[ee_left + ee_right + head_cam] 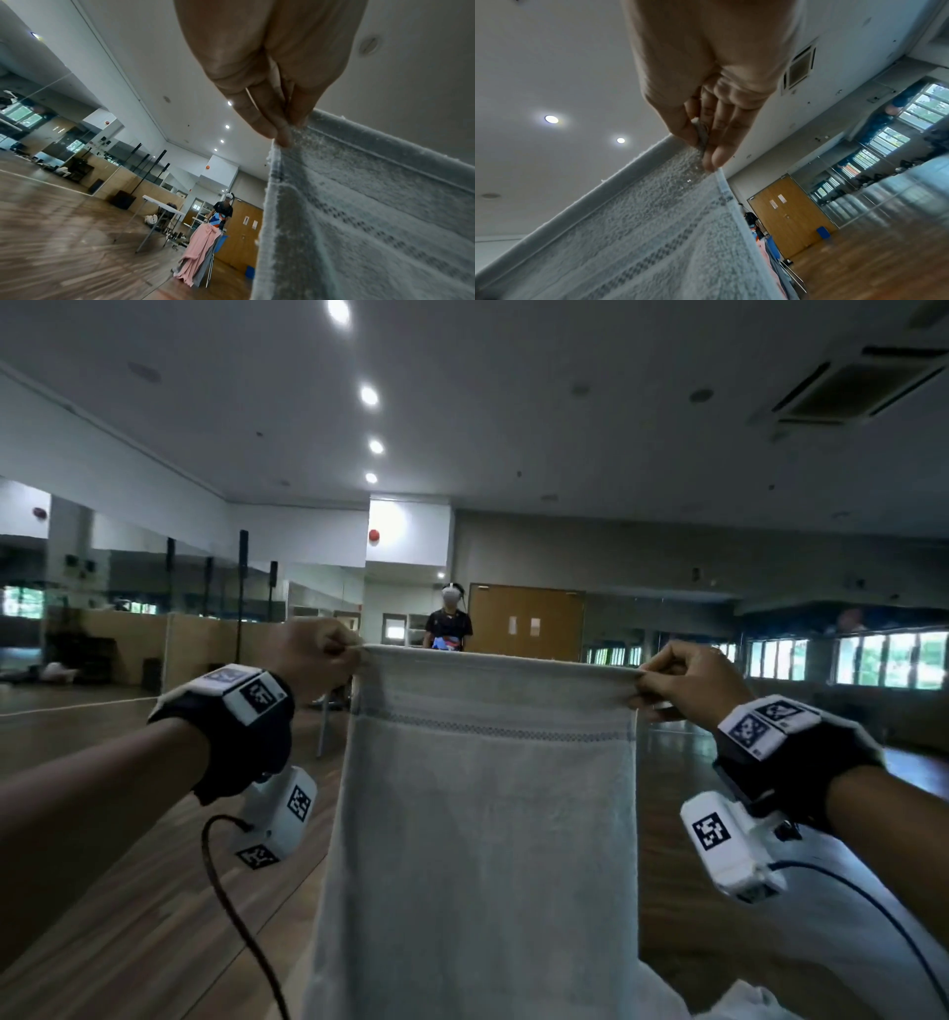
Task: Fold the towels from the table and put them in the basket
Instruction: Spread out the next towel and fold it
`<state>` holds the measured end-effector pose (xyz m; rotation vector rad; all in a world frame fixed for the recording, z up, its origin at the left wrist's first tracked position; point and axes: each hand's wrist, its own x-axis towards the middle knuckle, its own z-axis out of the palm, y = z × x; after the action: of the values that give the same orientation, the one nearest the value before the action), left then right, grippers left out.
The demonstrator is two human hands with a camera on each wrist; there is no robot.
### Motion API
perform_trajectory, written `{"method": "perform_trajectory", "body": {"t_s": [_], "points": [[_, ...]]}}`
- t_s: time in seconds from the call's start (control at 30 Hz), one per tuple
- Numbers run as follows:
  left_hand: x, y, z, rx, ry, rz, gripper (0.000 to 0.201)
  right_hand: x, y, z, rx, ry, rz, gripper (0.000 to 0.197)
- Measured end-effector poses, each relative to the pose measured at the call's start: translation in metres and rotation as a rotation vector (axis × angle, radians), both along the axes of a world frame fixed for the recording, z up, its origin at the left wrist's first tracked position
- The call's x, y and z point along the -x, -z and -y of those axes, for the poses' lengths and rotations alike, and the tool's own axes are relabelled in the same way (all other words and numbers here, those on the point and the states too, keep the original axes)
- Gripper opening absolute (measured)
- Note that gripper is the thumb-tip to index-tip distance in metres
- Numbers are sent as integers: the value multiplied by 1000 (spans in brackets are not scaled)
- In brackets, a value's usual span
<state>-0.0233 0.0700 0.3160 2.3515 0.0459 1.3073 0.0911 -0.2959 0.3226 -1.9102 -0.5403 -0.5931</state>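
Pale grey terry towel with woven dotted band [488, 814] held up mid-air, hanging full length, top edge stretched level between both hands. Left hand [321, 654] pinches top-left corner, thumb against curled fingers [267, 121]. Right hand [685, 683] pinches top-right corner the same way; fingers [718, 146] close on hem. Black wrist straps with white marker blocks [251, 693] on both wrists. Far behind towel: person wearing white headset [449, 621], wooden double door [526, 621]. Wooden plank floor [128, 891] below. Basket not seen.
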Motion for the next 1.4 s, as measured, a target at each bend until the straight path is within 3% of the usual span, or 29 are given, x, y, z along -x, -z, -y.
{"method": "perform_trajectory", "body": {"t_s": [0.3, 0.4, 0.57, 0.8, 0.87, 0.97, 1.07, 1.17, 1.27, 1.4], "points": [[-44, 130, -15, 121, 34, -34, 5, -34, 108, -23, -10, 48, -86, 16], [-46, 191, -16, 131, 50, -174, 7, -41, 165, -25, 83, 62, -146, 20], [-28, 308, -16, 93, 220, -422, 7, -27, 283, -15, 321, 60, -243, 20], [10, 424, -7, -258, 301, -934, 7, 21, 423, 19, 810, -134, -387, 19], [15, 436, -4, -357, 335, -901, 11, 30, 441, 26, 915, -145, -337, 12], [10, 433, -2, -428, 356, -789, 14, 31, 450, 29, 892, -114, -248, 11], [-7, 428, -3, -403, 329, -844, 30, 22, 447, 23, 890, -78, -190, 8], [-25, 430, -1, -423, 217, -862, 23, 6, 445, 11, 938, -8, -196, 6], [-44, 433, 4, -455, 58, -887, 30, -12, 443, -1, 968, 51, -238, 10], [-57, 435, 1, -376, -100, -923, 19, -31, 438, -9, 1047, 114, -298, 14]]}}
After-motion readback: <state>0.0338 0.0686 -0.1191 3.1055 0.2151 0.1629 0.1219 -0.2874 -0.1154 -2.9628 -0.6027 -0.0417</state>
